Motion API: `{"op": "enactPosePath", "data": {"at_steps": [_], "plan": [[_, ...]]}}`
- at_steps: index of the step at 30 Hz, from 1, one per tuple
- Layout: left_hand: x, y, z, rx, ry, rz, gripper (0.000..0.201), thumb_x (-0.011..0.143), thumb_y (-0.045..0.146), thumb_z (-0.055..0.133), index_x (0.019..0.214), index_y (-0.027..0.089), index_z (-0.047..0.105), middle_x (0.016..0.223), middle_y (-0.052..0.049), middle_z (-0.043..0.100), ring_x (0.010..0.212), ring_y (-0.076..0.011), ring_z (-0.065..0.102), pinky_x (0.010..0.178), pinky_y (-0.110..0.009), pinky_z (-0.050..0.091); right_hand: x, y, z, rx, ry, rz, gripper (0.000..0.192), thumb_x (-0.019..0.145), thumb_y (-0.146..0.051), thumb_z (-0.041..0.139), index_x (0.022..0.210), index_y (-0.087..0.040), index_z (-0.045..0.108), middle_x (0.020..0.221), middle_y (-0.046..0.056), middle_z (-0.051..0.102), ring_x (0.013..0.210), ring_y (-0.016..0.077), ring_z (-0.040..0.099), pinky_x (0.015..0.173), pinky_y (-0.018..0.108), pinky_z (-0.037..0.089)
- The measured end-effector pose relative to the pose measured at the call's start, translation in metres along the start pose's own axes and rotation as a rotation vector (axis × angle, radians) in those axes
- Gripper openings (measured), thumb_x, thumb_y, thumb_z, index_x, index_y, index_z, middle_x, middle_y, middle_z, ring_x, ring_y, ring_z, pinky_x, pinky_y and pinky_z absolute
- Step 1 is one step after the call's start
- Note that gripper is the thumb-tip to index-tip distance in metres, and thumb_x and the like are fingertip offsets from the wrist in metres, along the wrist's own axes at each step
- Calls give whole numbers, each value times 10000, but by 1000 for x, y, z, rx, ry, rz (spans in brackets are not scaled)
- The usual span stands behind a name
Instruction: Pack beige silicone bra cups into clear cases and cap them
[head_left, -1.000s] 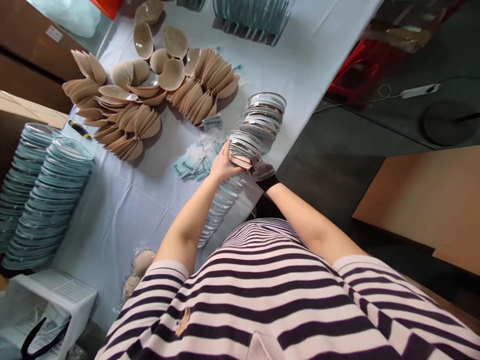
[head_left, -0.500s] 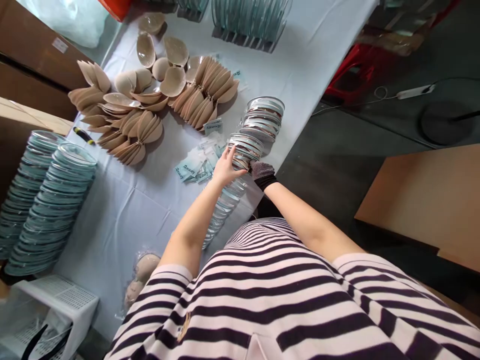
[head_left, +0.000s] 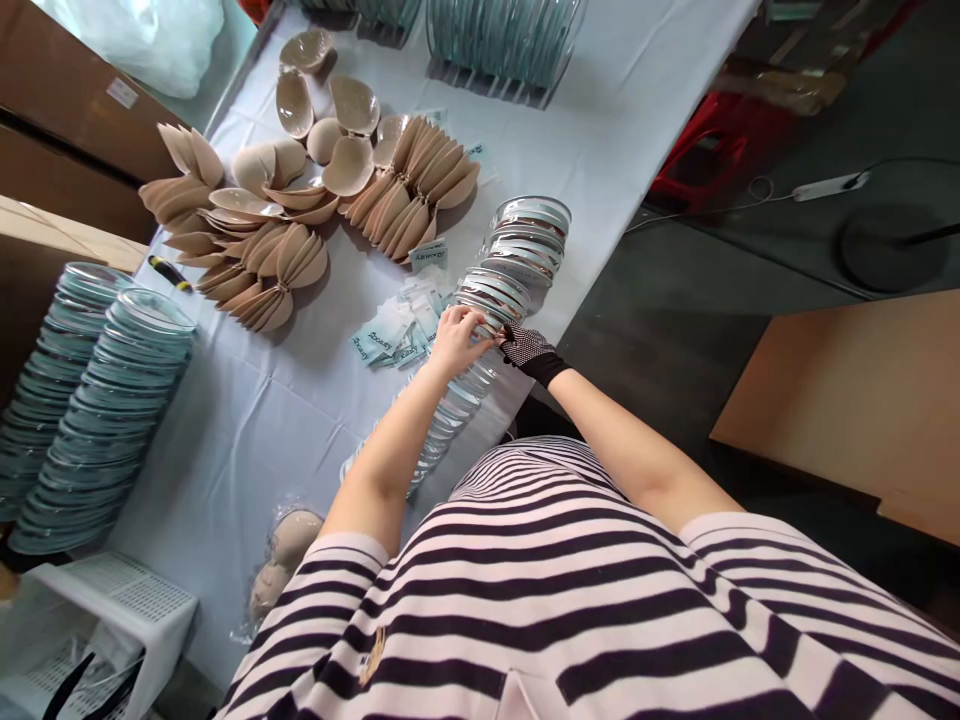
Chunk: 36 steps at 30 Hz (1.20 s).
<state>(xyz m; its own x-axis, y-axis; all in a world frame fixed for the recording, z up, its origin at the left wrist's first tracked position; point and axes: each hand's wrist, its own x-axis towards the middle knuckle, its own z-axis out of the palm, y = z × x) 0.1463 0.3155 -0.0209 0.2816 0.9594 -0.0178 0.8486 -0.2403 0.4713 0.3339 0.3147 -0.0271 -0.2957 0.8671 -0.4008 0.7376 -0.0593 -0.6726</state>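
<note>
stretching beyond the left grip are clear cases

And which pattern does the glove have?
The glove is dark with small pale dots, best seen in the head view.

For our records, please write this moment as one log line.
left hand: bare, at stacked clear cases | right hand: gloved, beside left hand | printed cards: on table

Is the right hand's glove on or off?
On: the dark dotted glove wraps the right hand, its black cuff meeting bare forearm.
</note>
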Motion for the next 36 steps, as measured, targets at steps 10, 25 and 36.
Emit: {"op": "enactPosePath", "data": {"at_steps": [10,25,36], "plan": [[4,-6,2,-26,19,117,274,797,439,749,966,234,684,1004,-68,663,1105,-260,554,1097,-453,365,2,-7,-9,-271,-59,-88,384,1015,-407,386,1262,-209,603,1197,120,707,1059,262,674,829,306,478],[-1,0,-4,76,-1,182,142,856,334,647,943,223,658,1151,-95,615,1157,-263,517,1094,-468,346,10,4,10,-47,29,12,319,980,-381,454,1148,-202,658,1050,78,745,933,222,697,794,294,511],[27,-6,-16,199,-180,323,211,905,398,576,888,208,666,880,-90,650,959,-275,553,970,-467,412,7,8,20,136,-138,-54,370,946,-222,483,1301,-188,582,1210,91,703,1052,200,683,946,350,537]]}}
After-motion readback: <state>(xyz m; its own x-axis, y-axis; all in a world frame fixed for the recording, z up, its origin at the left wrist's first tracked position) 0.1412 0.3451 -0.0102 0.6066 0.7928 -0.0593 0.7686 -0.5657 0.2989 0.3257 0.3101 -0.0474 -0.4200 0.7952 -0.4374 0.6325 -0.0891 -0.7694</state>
